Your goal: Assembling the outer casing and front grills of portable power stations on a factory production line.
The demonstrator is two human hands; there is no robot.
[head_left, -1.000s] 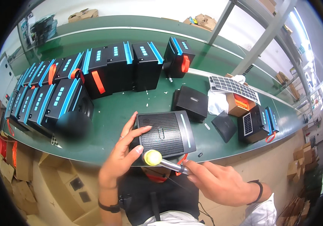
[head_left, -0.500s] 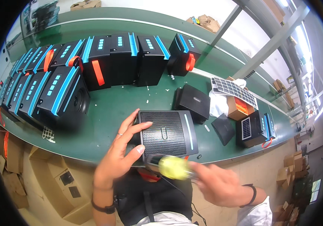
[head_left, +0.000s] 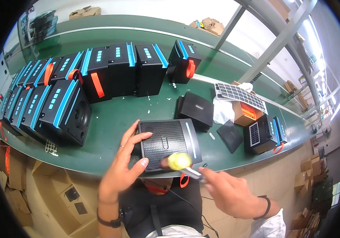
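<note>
left hand [head_left: 124,168] spread on black speaker box [head_left: 166,143], near edge of green surface [head_left: 110,119] | right hand [head_left: 227,192] at box's 5 o'clock, gripping yellow-tipped tool [head_left: 180,162] against its front | long axis 9–3 o'clock

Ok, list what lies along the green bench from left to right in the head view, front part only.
Black-and-blue speaker box → left hand → grilled black panel → flat black square cover → black unit with small solar panel.
</note>
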